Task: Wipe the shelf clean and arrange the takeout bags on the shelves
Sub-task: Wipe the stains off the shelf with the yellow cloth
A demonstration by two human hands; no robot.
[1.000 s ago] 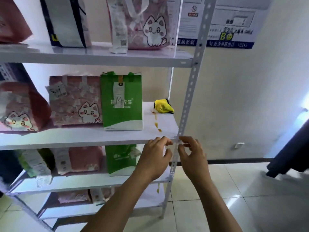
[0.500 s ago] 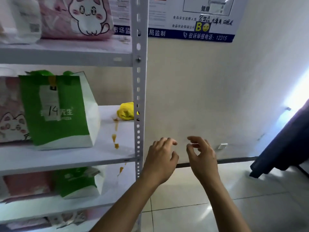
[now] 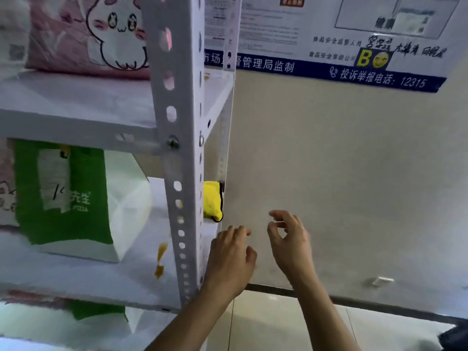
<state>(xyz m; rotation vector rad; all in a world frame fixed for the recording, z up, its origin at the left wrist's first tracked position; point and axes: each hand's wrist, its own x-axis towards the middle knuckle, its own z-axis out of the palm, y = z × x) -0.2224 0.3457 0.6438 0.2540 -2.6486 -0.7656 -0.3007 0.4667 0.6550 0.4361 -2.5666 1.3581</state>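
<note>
Two empty hands, left (image 3: 231, 257) and right (image 3: 291, 245), hover loosely curled right of the shelf post (image 3: 181, 173). Yellow cloth (image 3: 212, 200) lies just beyond, near orange stains (image 3: 160, 259).

Two bare hands were in view, a left hand (image 3: 231, 257) and a right hand (image 3: 288, 239). Two green takeout bags showed, one on the middle shelf (image 3: 63, 193) and one below it (image 3: 98, 312). One pink cat-print bag (image 3: 101, 39) stood on the upper shelf. There was one yellow cloth (image 3: 212, 200), one wall poster (image 3: 342, 34) and two orange smears (image 3: 160, 259).
</note>
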